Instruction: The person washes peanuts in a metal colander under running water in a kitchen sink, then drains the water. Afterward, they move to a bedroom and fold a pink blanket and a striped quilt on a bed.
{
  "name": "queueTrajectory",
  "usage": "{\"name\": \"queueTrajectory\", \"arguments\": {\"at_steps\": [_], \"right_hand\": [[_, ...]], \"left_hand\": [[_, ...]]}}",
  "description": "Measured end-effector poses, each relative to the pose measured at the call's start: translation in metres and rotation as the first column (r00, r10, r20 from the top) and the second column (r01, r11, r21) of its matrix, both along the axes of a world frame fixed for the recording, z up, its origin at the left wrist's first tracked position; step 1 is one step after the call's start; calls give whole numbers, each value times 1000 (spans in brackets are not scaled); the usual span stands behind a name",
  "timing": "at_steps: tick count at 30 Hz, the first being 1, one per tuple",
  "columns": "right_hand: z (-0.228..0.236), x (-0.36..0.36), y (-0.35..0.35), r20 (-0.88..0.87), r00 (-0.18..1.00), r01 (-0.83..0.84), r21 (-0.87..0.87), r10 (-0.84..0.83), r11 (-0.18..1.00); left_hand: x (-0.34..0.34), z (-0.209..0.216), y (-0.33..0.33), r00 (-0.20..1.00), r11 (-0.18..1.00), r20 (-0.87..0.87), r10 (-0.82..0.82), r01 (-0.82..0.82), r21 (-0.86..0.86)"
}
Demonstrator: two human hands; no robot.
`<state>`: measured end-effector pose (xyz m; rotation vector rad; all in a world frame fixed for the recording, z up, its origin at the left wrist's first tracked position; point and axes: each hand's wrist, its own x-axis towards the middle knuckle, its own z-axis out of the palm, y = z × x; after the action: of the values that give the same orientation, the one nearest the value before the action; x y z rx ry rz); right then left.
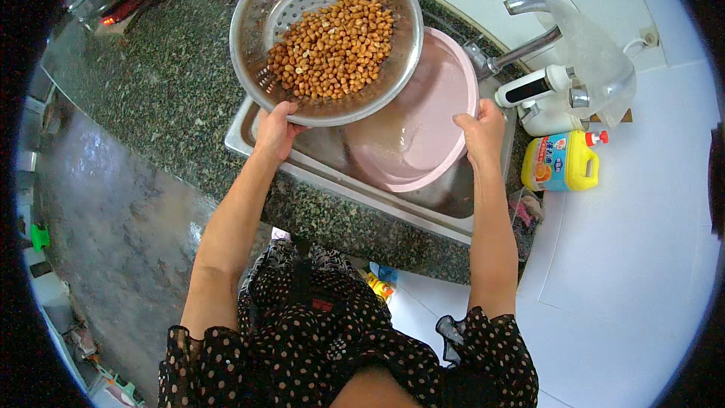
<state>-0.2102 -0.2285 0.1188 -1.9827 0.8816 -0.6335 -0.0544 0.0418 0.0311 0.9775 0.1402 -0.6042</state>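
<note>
Holding a steel colander (402, 30) of likely peanuts (334, 49), left grip (276, 133) clamped; right grip (484, 134) clamped on pink basin (442, 109).

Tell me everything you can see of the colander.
The colander is a wide, round, mouth-up bowl that looks like stainless steel, with a rim and holes in wall and base. Brown nuts pile in it, leaving its far left base bare. The left hand grips the near rim. In view it overlaps the pink basin and countertop; whether it rests on either is unclear.
</note>
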Motion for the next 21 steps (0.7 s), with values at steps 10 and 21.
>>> {"name": "queueTrajectory", "arguments": {"at_steps": [10,21], "right_hand": [[61,-29,27,-301,952,-173,-682,-58,710],[92,-60,25,-227,961,-121,-860,-160,496]], "left_hand": [[-1,-1,0,998,999,-53,29,-31,-38],[2,-3,0,1000,999,5,-14,15,-45]]}}
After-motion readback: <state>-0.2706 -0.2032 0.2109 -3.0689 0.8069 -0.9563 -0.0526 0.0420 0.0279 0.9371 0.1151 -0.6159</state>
